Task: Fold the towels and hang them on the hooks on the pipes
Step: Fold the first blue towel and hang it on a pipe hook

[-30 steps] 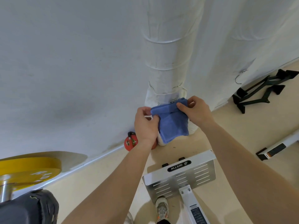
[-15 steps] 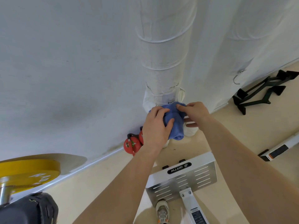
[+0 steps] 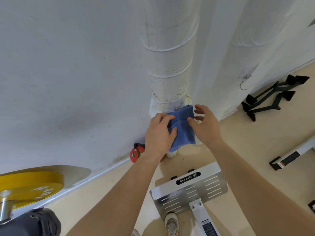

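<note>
A folded blue towel (image 3: 184,128) hangs against the white wrapped pipe (image 3: 168,62), its top edge at a small metal hook (image 3: 178,109). My left hand (image 3: 159,133) grips the towel's left side, fingers and thumb curled round the cloth. My right hand (image 3: 203,124) is beside the towel's right edge with fingers spread and loosely bent, the thumb touching the cloth. A second pipe (image 3: 245,41) to the right carries a bare metal hook (image 3: 244,82).
Red fire extinguishers (image 3: 136,153) stand at the wall's foot left of the pipe. A white metal machine footplate (image 3: 189,189) lies below my arms. A yellow weight plate (image 3: 29,186) is lower left, black frames (image 3: 272,97) on the floor at right.
The towel, bunched between both hands half a second ago, now hangs flatter at the hook. My right hand has let go of its top edge and spread its fingers.
</note>
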`<action>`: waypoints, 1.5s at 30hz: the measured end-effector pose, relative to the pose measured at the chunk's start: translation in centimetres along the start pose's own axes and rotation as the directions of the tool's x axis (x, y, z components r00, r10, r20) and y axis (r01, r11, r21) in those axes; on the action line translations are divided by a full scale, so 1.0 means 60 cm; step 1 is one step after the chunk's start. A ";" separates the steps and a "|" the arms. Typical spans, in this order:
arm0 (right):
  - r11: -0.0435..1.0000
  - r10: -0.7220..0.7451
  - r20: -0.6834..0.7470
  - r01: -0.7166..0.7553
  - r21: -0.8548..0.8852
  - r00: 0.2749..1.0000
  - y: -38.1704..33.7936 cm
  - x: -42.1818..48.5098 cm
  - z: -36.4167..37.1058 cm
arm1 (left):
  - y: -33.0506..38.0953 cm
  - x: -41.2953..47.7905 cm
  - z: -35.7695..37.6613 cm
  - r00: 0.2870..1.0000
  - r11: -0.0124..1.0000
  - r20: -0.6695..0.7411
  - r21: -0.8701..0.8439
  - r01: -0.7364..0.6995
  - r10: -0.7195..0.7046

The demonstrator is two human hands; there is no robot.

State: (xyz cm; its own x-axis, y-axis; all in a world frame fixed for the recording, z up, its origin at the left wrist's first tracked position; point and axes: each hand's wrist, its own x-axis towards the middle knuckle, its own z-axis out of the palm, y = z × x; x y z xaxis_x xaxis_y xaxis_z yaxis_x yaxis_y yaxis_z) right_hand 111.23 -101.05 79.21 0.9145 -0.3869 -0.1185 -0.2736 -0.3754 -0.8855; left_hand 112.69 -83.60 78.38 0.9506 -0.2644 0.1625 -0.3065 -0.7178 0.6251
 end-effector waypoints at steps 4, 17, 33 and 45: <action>0.956 -0.242 -0.037 0.232 -0.178 0.970 0.008 -0.026 -0.006 | 0.005 -0.002 -0.006 1.000 1.000 -0.001 0.024 -0.006 0.006; 0.867 -0.302 0.311 0.395 -0.303 0.901 0.030 0.006 -0.004 | -0.030 -0.005 0.005 0.994 0.991 0.068 0.096 -0.088 0.082; 0.804 -0.343 0.244 0.418 -0.423 0.907 0.035 0.019 0.013 | -0.032 0.005 0.031 0.998 0.995 0.068 0.102 -0.015 0.008; 0.877 -0.290 0.273 0.369 -0.309 0.917 0.022 0.001 -0.017 | -0.010 -0.005 0.000 0.997 0.993 0.036 0.094 -0.072 0.069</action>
State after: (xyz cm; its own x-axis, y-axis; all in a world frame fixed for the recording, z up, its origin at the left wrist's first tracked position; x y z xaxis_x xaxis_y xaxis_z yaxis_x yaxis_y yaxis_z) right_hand 110.59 -102.42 78.47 0.9996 -0.0163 0.0251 0.0051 -0.7317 -0.6816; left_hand 112.61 -83.10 77.93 0.9248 -0.3366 0.1773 -0.3775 -0.7541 0.5375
